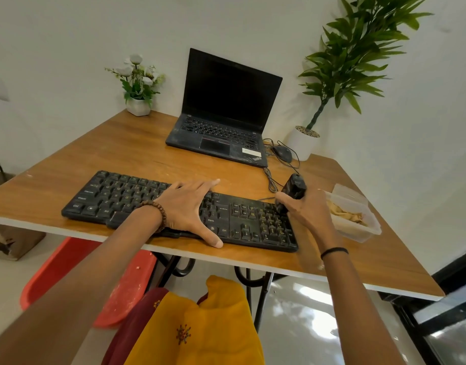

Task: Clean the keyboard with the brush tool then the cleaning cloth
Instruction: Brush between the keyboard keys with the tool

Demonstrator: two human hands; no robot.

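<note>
A black keyboard (113,198) lies along the front edge of the wooden table (137,151). My left hand (189,206) rests flat on its middle with fingers spread and the thumb at the front edge. My right hand (309,210) grips a black brush tool (292,192), its lower end touching the number pad at the keyboard's right end. A tan cleaning cloth (343,213) lies crumpled in a clear plastic box (358,233) right of the keyboard.
An open black laptop (226,119) stands at the back with a wired mouse (281,153) and its cable beside it. A small flower pot (138,105) sits back left, a tall potted plant (304,143) back right. A red chair (68,272) is below the table.
</note>
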